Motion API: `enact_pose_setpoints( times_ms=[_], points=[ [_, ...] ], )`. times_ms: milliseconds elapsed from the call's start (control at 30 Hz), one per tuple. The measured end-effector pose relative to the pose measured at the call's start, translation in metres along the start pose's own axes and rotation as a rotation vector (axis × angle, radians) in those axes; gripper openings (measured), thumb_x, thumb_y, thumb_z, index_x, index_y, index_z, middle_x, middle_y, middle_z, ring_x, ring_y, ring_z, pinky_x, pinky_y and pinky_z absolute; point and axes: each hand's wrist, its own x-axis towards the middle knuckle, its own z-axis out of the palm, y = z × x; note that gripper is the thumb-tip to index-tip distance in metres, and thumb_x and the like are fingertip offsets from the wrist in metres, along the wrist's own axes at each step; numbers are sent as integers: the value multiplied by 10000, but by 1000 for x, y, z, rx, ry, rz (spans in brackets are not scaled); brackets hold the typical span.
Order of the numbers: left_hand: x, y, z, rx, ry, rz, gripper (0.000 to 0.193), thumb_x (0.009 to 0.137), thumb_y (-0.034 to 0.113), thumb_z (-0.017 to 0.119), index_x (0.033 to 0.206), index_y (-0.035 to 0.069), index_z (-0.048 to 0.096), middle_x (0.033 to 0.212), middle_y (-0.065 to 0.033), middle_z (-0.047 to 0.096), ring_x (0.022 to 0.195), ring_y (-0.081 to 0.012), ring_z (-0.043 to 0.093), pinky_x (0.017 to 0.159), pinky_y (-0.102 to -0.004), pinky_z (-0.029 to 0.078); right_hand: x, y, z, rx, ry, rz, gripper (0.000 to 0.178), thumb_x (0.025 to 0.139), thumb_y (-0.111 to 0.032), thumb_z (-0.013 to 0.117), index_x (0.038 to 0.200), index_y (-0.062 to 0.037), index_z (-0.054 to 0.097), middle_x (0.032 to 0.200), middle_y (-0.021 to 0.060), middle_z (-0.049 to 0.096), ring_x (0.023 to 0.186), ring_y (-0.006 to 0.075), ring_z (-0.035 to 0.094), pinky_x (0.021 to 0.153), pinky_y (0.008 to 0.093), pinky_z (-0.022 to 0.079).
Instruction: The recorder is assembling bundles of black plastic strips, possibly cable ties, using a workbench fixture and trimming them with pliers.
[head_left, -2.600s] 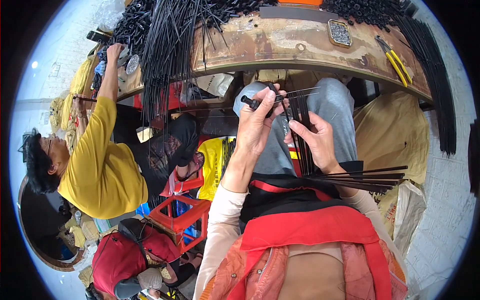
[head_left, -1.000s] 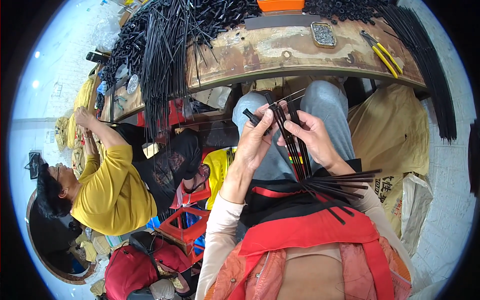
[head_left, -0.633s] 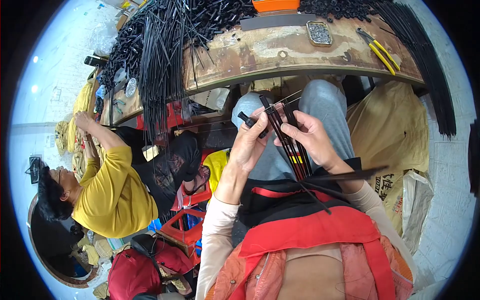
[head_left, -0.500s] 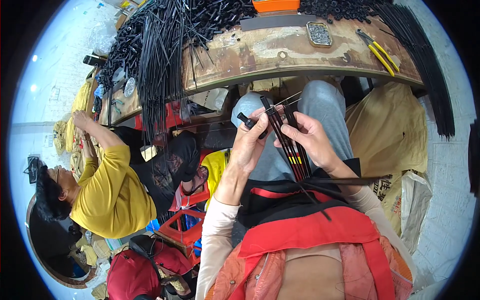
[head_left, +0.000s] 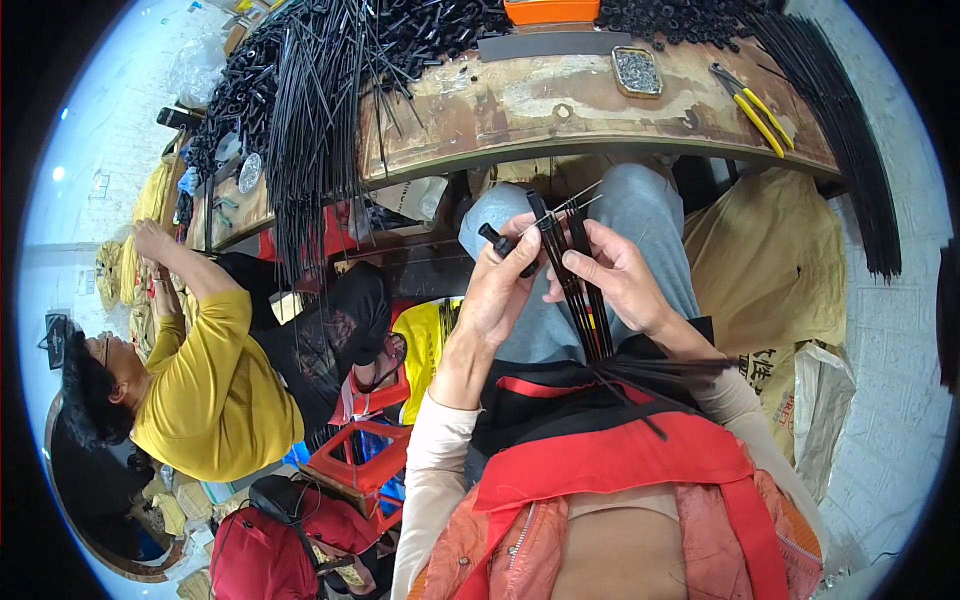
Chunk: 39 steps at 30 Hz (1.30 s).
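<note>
My left hand (head_left: 498,290) is closed round a short black tube with a knobbed end (head_left: 507,251). Its thumb also presses near the top of a slim black rod (head_left: 553,240). Close beside it, my right hand (head_left: 622,278) pinches a bundle of slim black rods (head_left: 593,310), one marked with a small red and yellow band. A thin light-coloured stick or wire (head_left: 582,197) crosses the rod tops between both hands. The rods' lower ends rest over my lap, where several dark thin strips (head_left: 665,375) fan out toward my right forearm. Some fingertips are hidden behind the rods.
Ahead stands a worn wooden bench (head_left: 540,105) with heaped black parts, a pile of black rods (head_left: 318,110), a small tin of metal bits (head_left: 637,72) and yellow-handled pliers (head_left: 755,112). A co-worker in yellow (head_left: 205,380) sits at left, near a red stool (head_left: 360,455).
The rods in my hands have turned slightly, so less of the red and yellow banding shows. The strips by my right forearm have shifted and spread. Both hands keep nearly the same place.
</note>
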Motion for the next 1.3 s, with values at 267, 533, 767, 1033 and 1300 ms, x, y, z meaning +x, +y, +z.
enact_pose_setpoints(
  times_ms=[267, 533, 767, 1033, 1300],
  points=[
    [4, -12, -2, 9, -73, 47, 406, 981, 297, 536, 1312, 71, 470, 1306, -156, 549, 878, -158, 603, 556, -240, 473, 1, 1, 1, 20, -82, -9, 299, 988, -147, 518, 1252, -18, 466, 939, 54, 572, 801, 133, 600, 795, 398, 582],
    [29, 42, 9, 176, 4, 388, 518, 994, 356, 490, 1372, 9, 419, 1363, -156, 518, 1269, -256, 480, 1077, -395, 335, 4, 6, 2, 112, -70, 19, 307, 994, -171, 509, 1256, -21, 454, 896, 51, 541, 777, 128, 565, 801, 401, 567],
    [49, 62, 11, 517, -359, -85, 517, 954, 384, 558, 1279, -19, 545, 1333, -148, 554, 1218, -239, 519, 1054, -381, 365, 1, 3, 5, 78, -81, 15, 343, 990, -166, 511, 1293, -23, 436, 890, 60, 542, 777, 133, 565, 804, 395, 561],
    [36, 36, -11, 222, 67, 254, 227, 900, 123, 668, 1096, 19, 621, 910, -29, 662, 784, -99, 622, 742, -247, 505, 3, -3, 10, 99, -31, 33, 335, 989, -155, 509, 1289, -19, 448, 879, 65, 556, 784, 136, 574, 813, 401, 564],
    [23, 39, -4, 197, 59, 179, 312, 949, 155, 592, 1219, 0, 578, 1033, -80, 673, 933, -176, 657, 862, -308, 514, 6, 1, 16, 55, -47, 21, 345, 984, -155, 511, 1294, -20, 447, 893, 73, 564, 797, 139, 577, 821, 404, 561]
  ],
)
